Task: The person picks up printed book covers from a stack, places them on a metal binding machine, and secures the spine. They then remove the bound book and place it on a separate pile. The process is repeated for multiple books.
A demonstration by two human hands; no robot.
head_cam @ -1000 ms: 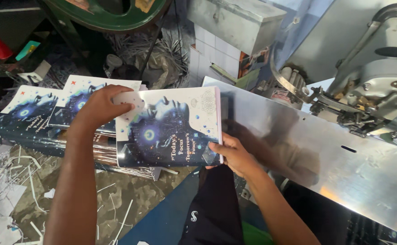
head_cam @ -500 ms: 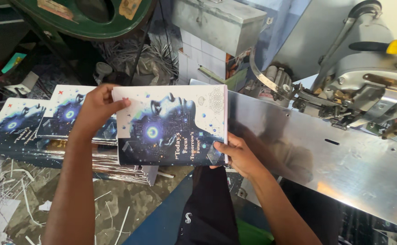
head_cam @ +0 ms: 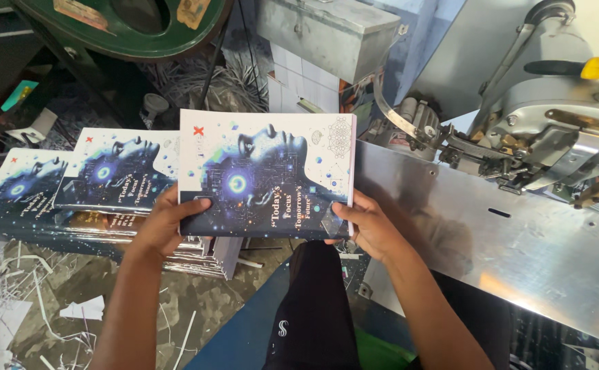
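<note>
I hold a booklet [head_cam: 266, 171] with a white and dark blue cover showing a glowing face, flat in front of me. My left hand [head_cam: 166, 226] grips its lower left corner and my right hand [head_cam: 368, 223] grips its lower right corner. The booklet's right edge touches the shiny metal table [head_cam: 518, 253] of a stitching machine. To the left lie two stacks of the same booklets [head_cam: 118, 175], the nearer one just beside my left hand.
The machine's grey head [head_cam: 553, 130] with a yellow-tipped lever [head_cam: 597, 67] stands at the upper right. A grey metal box [head_cam: 327, 31] sits at the back. Paper trimmings [head_cam: 11, 301] litter the floor at the lower left. A green machine part [head_cam: 114, 27] is at the top left.
My left hand slid from the booklet's top left corner down to its lower left corner. The booklet moved right and up, toward the metal table.
</note>
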